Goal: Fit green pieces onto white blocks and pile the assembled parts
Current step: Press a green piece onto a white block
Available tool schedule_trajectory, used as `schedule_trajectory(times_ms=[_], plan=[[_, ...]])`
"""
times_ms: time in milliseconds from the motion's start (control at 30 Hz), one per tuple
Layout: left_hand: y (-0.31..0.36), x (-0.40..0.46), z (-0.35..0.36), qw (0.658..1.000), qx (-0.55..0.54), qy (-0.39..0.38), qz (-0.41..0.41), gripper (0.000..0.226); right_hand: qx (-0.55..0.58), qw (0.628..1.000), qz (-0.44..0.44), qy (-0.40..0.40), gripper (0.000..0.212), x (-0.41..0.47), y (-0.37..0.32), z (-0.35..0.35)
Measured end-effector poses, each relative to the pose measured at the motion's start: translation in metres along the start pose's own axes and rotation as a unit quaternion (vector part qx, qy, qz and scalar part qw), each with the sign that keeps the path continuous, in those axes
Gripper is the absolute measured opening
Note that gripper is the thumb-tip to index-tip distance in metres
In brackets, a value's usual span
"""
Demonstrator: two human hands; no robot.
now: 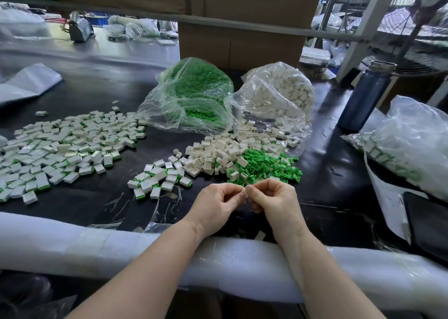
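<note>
**Both hands pinched together over the loose parts**

The left hand and the right hand meet fingertip to fingertip just above the black table, forearms resting on a roll of white foam along the near edge. Both have their fingers curled in, thumbs and forefingers closed on something small and pale at the point where they touch; it is too hidden by the fingers to say whether it is a block, a green piece, or both.

Just beyond the knuckles lies the heap of loose green pieces, with the loose white blocks touching it on the left. A small cluster of assembled parts sits near the left hand, and the large pile of assembled parts spreads well apart to the left. Behind stand a clear bag of green pieces and a clear bag of white blocks, side by side.
</note>
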State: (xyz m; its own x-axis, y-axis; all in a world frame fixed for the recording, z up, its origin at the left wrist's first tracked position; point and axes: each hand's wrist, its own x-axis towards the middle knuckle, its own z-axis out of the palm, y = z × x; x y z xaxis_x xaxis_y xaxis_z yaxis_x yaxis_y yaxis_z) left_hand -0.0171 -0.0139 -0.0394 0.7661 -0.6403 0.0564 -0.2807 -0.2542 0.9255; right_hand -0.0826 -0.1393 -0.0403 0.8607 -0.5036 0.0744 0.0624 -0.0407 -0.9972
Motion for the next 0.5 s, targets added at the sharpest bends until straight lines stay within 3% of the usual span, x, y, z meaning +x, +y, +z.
schedule_trajectory(times_ms=[267,500], plan=[[0.0014,-0.0005,-0.0017,0.999,-0.043,0.009,-0.015,0.009,-0.024,0.999,-0.021,-0.041,0.013,-0.0004,0.0004,-0.0010],[0.0046,-0.0006,-0.0024,0.998,-0.053,0.019,-0.008,0.020,-0.026,0.999,-0.006,-0.025,0.011,0.0002,0.0005,-0.0001]])
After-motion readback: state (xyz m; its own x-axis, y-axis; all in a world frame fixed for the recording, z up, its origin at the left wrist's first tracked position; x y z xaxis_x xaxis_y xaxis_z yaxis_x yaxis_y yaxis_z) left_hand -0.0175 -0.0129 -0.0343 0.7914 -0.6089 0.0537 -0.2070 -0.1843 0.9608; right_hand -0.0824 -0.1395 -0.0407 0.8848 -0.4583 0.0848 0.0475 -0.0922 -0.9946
